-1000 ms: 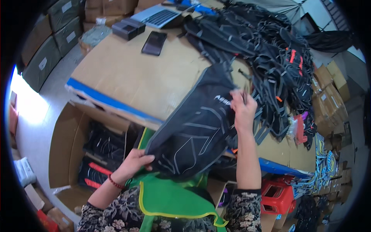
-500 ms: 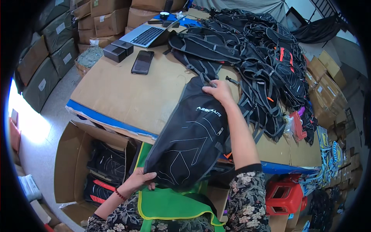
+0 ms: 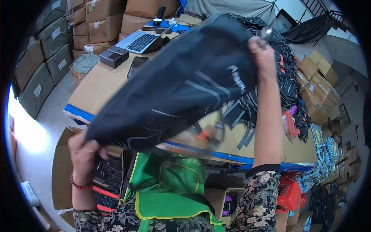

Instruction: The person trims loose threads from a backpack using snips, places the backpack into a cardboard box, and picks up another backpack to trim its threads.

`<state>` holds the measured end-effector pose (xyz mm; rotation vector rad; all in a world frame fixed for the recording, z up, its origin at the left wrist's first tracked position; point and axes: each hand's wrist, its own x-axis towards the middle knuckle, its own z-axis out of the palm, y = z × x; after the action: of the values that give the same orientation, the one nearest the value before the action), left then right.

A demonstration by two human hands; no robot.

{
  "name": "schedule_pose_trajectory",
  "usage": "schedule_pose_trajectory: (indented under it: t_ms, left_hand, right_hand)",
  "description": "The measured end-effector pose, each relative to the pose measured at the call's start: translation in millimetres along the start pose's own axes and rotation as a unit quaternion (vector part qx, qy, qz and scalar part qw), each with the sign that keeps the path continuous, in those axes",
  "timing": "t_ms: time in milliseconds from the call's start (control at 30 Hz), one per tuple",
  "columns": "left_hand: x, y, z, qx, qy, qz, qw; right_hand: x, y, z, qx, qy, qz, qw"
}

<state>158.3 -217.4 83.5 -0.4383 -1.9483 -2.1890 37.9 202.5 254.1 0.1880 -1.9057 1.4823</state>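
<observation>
A black backpack (image 3: 170,89) with pale line patterns is stretched aslant in the air above the near side of the table, blurred by motion. At the lower left, my left hand (image 3: 83,154) is closed on its bottom corner. My right hand (image 3: 264,58) grips the upper end, raised at the right. Something small and shiny shows at the right fingertips, too blurred to name. A strap with an orange piece (image 3: 206,136) dangles below the bag. Behind it lies a large heap of black backpacks (image 3: 286,77), partly hidden by the held one.
On the cardboard-topped table (image 3: 91,87) are a laptop (image 3: 141,41), dark boxes (image 3: 112,57) and a phone (image 3: 136,63), partly covered. An open carton (image 3: 62,170) with packed bags stands at lower left. A red plastic stool (image 3: 288,195) is at right; stacked cartons (image 3: 104,31) line the back.
The backpack has been lifted off the table and swung up into a slant. My right hand has risen to the right, my left hand has moved left and up.
</observation>
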Motion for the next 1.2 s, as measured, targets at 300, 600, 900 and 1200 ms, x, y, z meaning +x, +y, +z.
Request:
schedule_pose_trajectory:
  t_ms: [300, 600, 900, 1200]
  left_hand:
    - [-4.6, -5.0, 92.7, 0.367, -0.279, 0.399, 0.793]
    - [20.0, -60.3, 131.4, 0.253, -0.303, 0.302, 0.868]
    - [155.7, -136.1, 132.3, 0.389, -0.171, -0.037, 0.904]
    - [184.5, -137.2, 177.9, 0.402, -0.197, -0.053, 0.893]
  right_hand:
    - [-16.7, 93.1, -104.1, 0.114, 0.133, 0.181, 0.968]
    - [-192.2, 199.5, -155.4, -0.046, 0.336, 0.246, 0.908]
    - [-244.2, 142.7, -66.4, -0.251, 0.114, 0.006, 0.961]
    - [-248.5, 163.8, -73.6, -0.198, 0.113, 0.177, 0.958]
